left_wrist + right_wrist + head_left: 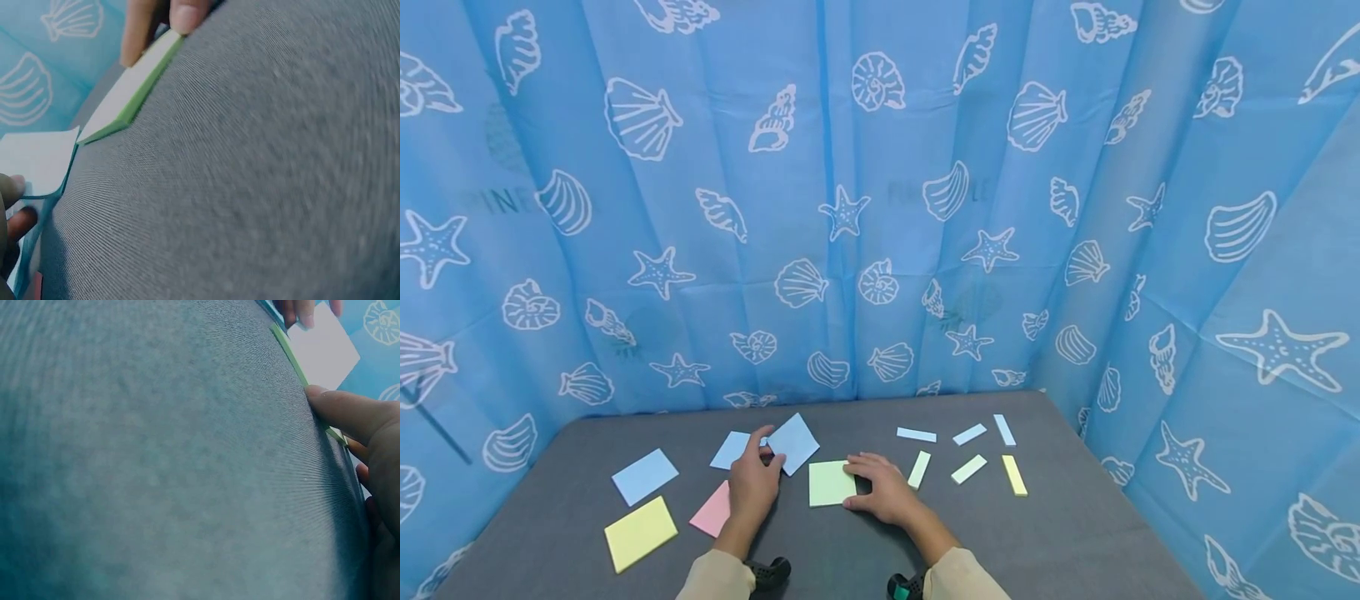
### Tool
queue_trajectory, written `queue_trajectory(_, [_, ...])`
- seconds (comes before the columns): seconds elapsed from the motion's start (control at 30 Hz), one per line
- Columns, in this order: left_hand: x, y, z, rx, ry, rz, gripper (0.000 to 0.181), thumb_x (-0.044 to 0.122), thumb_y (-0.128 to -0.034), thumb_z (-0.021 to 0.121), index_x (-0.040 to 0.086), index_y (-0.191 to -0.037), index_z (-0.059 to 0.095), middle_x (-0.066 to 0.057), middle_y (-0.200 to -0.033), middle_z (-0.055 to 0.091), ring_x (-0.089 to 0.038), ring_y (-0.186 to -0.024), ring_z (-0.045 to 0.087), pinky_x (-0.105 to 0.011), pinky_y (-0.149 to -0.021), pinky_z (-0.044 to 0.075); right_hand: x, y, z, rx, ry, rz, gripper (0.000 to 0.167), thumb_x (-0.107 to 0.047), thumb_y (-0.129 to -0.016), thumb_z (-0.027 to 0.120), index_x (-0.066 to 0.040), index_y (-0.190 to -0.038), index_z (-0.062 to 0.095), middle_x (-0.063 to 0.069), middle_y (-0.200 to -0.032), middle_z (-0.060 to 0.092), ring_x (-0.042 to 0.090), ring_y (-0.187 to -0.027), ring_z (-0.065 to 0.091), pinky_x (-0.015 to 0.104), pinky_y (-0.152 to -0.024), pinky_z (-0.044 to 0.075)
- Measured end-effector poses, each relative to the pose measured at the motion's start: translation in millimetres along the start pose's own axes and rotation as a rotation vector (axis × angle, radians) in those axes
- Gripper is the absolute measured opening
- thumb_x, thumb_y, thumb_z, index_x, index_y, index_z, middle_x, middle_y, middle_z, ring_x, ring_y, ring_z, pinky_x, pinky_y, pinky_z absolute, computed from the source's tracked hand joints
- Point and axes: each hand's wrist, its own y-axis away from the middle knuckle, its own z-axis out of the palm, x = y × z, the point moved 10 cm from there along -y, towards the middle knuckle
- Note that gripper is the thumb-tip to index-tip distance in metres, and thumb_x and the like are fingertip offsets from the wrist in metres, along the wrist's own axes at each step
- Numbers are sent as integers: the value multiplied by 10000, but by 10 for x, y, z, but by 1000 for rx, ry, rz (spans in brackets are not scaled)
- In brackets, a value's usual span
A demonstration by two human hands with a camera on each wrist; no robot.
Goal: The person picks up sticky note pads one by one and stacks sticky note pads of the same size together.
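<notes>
Between thumb and fingers, the left hand pinches a light blue square pad, raised and tilted in the head view. The right hand grips the right edge of a pale green square pad on the table, thumb at the near corner and fingers at the far one. In the left wrist view the blue pad is close to the green pad's corner. The right wrist view shows the right thumb against the green pad's edge.
On the grey table, blue pads, a yellow pad and a pink pad lie left. Several narrow strips, blue, green and yellow, lie right. A blue shell-patterned curtain hangs behind.
</notes>
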Motion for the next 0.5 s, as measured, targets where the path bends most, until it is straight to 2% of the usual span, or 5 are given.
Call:
queue_trajectory(0.13, [-97,3,-25,29,75,-81,532,140,-920,669,186,-1411,469,-98,-1024,691,-247,-835,659,-400,-633,463,-5,3,2,-7,-8,6,560,-339,-835,766,-118,-1326,611,28,-1408,531,251,-1351,394,563,-1059,302])
queue_trajectory(0.27, [-139,7,-49,46,119,-127,556,159,-927,662,193,-1437,441,-88,-1015,696,-218,-758,637,-344,-587,409,-3,4,-6,-6,3,9,559,-343,-838,761,-120,-1328,609,32,-1415,524,256,-1355,391,560,-1061,304])
queue_trajectory(0.37, [-140,24,-55,26,172,-147,573,144,-934,656,167,-1456,421,-94,-994,697,-199,-728,647,-359,-633,399,2,11,-3,-8,3,13,559,-350,-842,757,-127,-1332,607,51,-1433,502,274,-1357,385,560,-1062,304])
queue_trajectory(0.5, [-108,52,-11,-33,240,-152,604,134,-941,648,133,-1480,376,-102,-960,697,-179,-678,657,-420,-750,423,13,17,6,-9,1,19,553,-359,-846,752,-138,-1332,608,76,-1442,484,294,-1352,387,561,-1059,309])
